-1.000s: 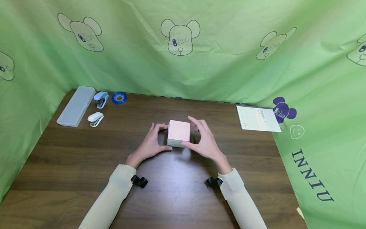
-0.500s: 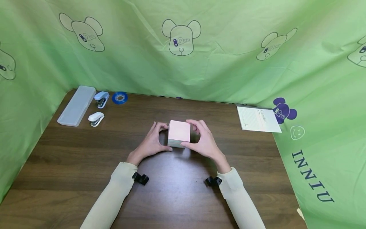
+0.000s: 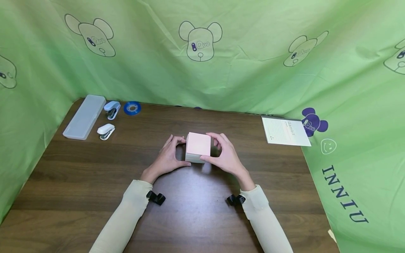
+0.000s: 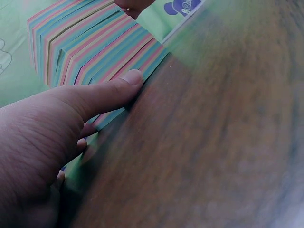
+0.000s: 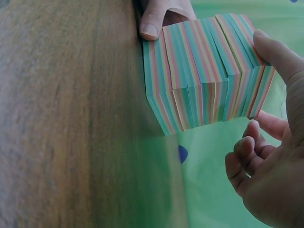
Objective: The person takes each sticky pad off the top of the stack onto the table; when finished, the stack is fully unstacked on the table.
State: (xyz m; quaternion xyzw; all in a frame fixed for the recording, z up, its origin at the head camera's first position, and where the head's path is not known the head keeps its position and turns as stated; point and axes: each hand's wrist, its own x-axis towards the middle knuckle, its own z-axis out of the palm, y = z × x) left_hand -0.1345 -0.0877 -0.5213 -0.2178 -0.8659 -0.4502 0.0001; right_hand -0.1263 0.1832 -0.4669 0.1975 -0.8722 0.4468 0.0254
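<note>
A thick square stack of coloured note paper (image 3: 198,144), pink on top, sits on the wooden table between both hands. Striped edges of pink, yellow, teal and green show on the paper stack (image 4: 95,42) in the left wrist view, with some layers slightly out of line. My left hand (image 3: 166,159) grips its left side low down, thumb at the near face and fingers toward the far side. Higher up, my right hand (image 3: 226,156) pinches the right side, thumb on the near face and index finger at the far corner. Its other fingers (image 5: 244,146) curl loosely below the index finger.
At the back left lie a translucent pencil case (image 3: 84,117), a blue stapler (image 3: 112,110), a white stapler (image 3: 105,131) and a blue tape roll (image 3: 132,108). A white notepad (image 3: 284,130) lies at the back right edge. Green cloth (image 3: 202,80) hangs behind the table.
My right index finger has come down from above the stack to its far right corner. The left hand has shifted very slightly; the stack stays in place.
</note>
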